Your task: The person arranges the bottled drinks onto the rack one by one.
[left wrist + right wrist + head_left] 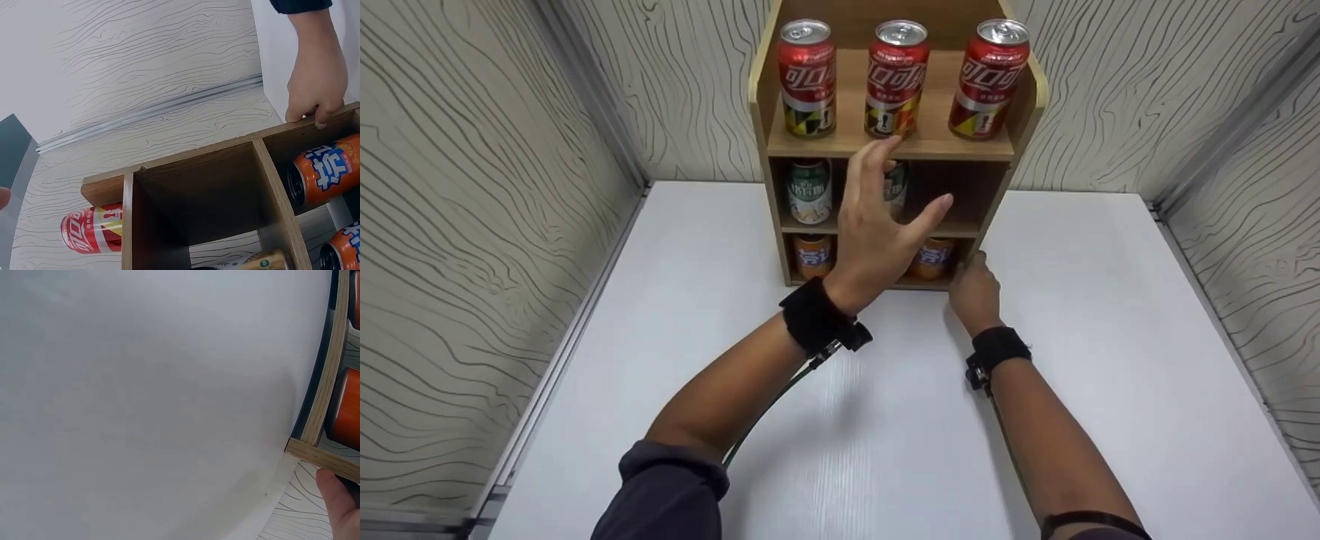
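A small wooden shelf (890, 147) stands at the table's far side. My left hand (874, 225) is raised before its middle and lower levels, thumb spread from the fingers, holding nothing. It partly covers a green-and-white can (895, 187). At the lower right corner my right hand (976, 295) grips the side board, with curled fingers (319, 112) at its edge in the left wrist view. Three red cola cans, including the middle one (897, 79), stand on the top level. Orange soda cans (934, 259) are on the bottom level.
Another green-and-white can (810, 193) stands at the middle level's left, above an orange can (813, 255). The white table (690, 315) is bordered by patterned wall panels (457, 225) at the left, back and right. A cable (765, 412) runs along the left forearm.
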Demonstrator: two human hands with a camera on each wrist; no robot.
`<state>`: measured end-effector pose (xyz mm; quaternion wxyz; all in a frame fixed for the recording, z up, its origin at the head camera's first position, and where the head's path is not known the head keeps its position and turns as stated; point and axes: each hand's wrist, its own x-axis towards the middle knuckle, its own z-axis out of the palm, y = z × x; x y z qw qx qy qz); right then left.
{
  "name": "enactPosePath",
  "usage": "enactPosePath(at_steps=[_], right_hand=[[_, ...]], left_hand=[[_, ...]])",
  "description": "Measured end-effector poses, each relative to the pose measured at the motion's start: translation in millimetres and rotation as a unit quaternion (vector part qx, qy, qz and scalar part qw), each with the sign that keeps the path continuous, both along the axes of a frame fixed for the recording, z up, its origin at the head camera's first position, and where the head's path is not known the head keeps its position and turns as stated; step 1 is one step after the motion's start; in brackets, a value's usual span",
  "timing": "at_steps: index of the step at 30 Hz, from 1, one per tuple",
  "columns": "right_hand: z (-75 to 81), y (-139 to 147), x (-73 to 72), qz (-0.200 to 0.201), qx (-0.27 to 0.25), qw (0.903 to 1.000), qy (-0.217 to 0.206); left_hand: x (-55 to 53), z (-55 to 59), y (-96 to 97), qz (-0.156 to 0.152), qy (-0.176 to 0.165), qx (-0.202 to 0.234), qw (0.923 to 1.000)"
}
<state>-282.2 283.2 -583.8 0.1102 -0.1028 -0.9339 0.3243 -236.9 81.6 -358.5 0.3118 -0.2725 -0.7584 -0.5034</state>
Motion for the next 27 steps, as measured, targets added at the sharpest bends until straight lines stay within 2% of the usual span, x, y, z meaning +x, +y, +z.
enactPosePath(at_steps=[6,14,17,22,27], right_hand=[[2.3,0,0.3,-0.002,0.004,1.0000,0.009],[2.5,-2,1.6,-0.003,0.001,1.0000,0.008],[2.5,-2,2.2,-0.004,-0.005,1.0000,0.005],[4.0,-2,3.1,-0.004,-0.015,0.9999,0.002],[3.9,-2,3.7,-0.004,-0.015,0.9998,-0.007]], left_hand=[[13.0,-6.3,-6.1,-0.009,0.007,0.009,0.9999],[29.4,-22.6,-18.2,-0.007,0.013,0.018,0.9997],[36.6,-33.6,-23.7,0.003,-0.002,0.020,0.9998],[46.4,-54.4,-31.4,0.021,-0.047,0.023,0.9984],[53.2,-69.4,-38.1,0.034,-0.081,0.034,0.9956]])
